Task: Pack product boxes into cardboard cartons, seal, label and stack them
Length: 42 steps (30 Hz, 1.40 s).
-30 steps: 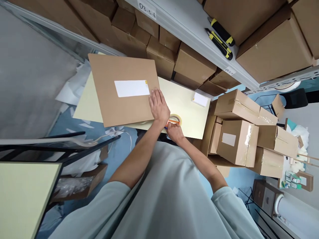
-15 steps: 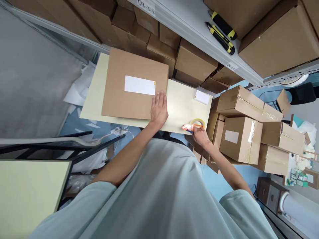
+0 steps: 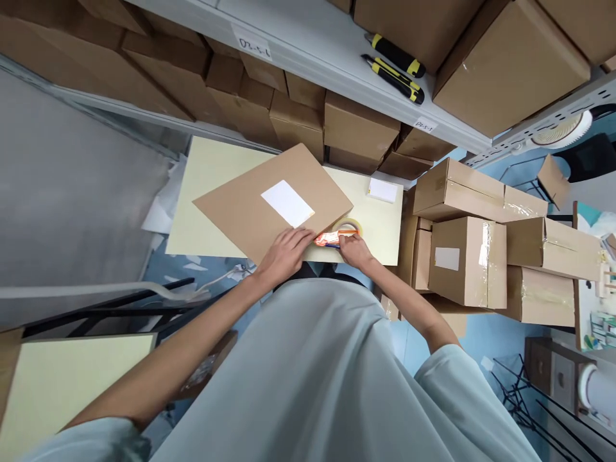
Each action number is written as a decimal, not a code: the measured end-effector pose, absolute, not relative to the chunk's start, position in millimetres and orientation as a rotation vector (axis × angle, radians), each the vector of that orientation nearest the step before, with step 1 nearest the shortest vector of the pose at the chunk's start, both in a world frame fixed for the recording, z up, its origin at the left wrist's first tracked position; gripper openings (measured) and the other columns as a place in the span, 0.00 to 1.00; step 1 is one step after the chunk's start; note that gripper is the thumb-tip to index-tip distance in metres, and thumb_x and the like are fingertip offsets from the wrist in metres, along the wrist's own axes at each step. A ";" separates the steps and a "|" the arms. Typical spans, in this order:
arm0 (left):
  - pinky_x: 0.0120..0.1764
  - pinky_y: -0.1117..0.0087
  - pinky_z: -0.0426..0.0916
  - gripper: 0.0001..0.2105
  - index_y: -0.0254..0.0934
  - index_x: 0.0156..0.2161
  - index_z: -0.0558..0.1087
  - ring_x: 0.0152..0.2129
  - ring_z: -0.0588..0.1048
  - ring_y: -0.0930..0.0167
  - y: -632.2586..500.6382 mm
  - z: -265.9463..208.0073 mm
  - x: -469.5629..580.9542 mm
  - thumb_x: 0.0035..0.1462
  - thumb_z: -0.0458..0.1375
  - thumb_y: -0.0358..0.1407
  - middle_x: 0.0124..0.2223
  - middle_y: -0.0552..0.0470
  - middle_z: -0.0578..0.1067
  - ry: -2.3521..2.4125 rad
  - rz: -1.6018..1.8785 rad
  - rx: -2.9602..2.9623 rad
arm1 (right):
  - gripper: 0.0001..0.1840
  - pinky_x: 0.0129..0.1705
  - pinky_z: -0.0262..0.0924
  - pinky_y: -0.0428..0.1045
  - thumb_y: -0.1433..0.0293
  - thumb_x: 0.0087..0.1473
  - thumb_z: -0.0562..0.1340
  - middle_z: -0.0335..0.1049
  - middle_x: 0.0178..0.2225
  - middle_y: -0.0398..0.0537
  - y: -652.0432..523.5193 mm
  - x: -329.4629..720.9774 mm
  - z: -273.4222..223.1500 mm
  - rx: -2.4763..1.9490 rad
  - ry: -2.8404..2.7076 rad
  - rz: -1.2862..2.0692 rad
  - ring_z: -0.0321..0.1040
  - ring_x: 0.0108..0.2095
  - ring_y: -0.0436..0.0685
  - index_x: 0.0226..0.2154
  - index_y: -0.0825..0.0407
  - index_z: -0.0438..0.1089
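Observation:
A flat brown cardboard box lies turned at an angle on the pale table, with a white label on its top. My left hand rests on the box's near edge, fingers stretched out across the cardboard. Closed around the handle of an orange-and-white tape dispenser, my right hand holds it against or very close to the box's right near edge. A yellowish tape roll sits in the dispenser. Whether tape is touching the cardboard I cannot tell.
A stack of white labels lies at the table's back right. Two utility knives rest on the shelf above. Cardboard boxes line the back, and taped cartons are stacked on the right.
The box has turned on the table, its label now slanting. My left hand has moved to its near edge. My right hand has brought the tape dispenser left to the box.

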State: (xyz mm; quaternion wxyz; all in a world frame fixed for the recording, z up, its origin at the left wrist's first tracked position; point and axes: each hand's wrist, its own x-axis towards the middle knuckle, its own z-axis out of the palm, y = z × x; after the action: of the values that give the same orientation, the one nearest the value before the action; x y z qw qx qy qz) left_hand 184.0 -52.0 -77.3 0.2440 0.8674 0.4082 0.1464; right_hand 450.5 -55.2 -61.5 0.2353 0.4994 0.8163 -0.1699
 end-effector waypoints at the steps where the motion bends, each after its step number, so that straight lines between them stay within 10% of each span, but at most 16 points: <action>1: 0.76 0.45 0.64 0.31 0.37 0.74 0.73 0.72 0.72 0.54 -42.3 -74.3 194.9 0.68 0.51 0.28 0.70 0.36 0.78 1.152 0.457 2.340 | 0.22 0.64 0.66 0.58 0.65 0.81 0.54 0.82 0.53 0.72 -56.7 446.5 -62.1 1.374 2.244 -0.467 0.81 0.53 0.68 0.63 0.67 0.68; 7: 0.78 0.35 0.54 0.27 0.36 0.74 0.72 0.80 0.59 0.48 34.9 -76.1 309.5 0.75 0.51 0.37 0.80 0.36 0.65 1.284 0.598 2.250 | 0.20 0.65 0.66 0.59 0.65 0.81 0.55 0.83 0.52 0.72 -58.0 442.3 -59.3 1.365 2.251 -0.452 0.81 0.54 0.67 0.59 0.66 0.70; 16: 0.79 0.31 0.50 0.19 0.36 0.64 0.80 0.82 0.55 0.47 40.9 -107.0 328.2 0.76 0.53 0.36 0.73 0.33 0.75 1.233 0.550 2.341 | 0.19 0.64 0.66 0.58 0.65 0.80 0.56 0.83 0.51 0.72 -72.4 438.6 -56.9 1.380 2.230 -0.452 0.83 0.54 0.68 0.58 0.65 0.69; 31: 0.80 0.36 0.55 0.13 0.39 0.53 0.84 0.79 0.62 0.48 14.9 -103.3 284.7 0.76 0.56 0.35 0.65 0.35 0.80 0.962 0.507 2.432 | 0.20 0.60 0.68 0.58 0.63 0.81 0.53 0.83 0.49 0.75 -138.2 595.1 -21.5 1.591 1.884 -0.387 0.83 0.51 0.71 0.60 0.63 0.68; 42: 0.79 0.42 0.62 0.16 0.43 0.51 0.86 0.73 0.73 0.53 -53.0 -89.2 202.0 0.68 0.56 0.35 0.61 0.40 0.85 0.771 0.341 2.452 | 0.19 0.65 0.62 0.57 0.68 0.79 0.54 0.83 0.51 0.73 -50.2 497.7 -48.0 1.456 2.190 -0.478 0.82 0.53 0.69 0.60 0.65 0.69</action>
State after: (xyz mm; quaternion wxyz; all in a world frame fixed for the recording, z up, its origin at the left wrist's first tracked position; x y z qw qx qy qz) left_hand 202.0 -53.0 -89.2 0.2709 0.9103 0.2863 0.1267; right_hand 497.7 -50.2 -48.0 0.2319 0.5298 0.7970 -0.1740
